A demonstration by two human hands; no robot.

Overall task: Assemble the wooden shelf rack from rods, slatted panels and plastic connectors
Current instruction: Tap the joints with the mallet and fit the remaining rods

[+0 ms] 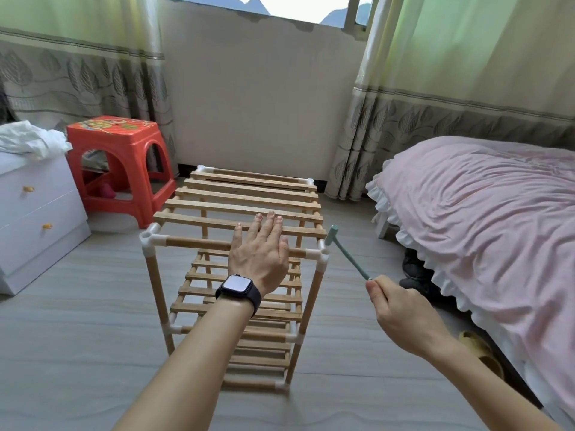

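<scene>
Left hand [259, 253] lies flat, fingers straight — right hand [395, 309] grips the hammer [348, 256].

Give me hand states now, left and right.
Left hand: open, fingers straight, pressing flat on the rack's top panel.
Right hand: closed, gripping the small green hammer.
</scene>
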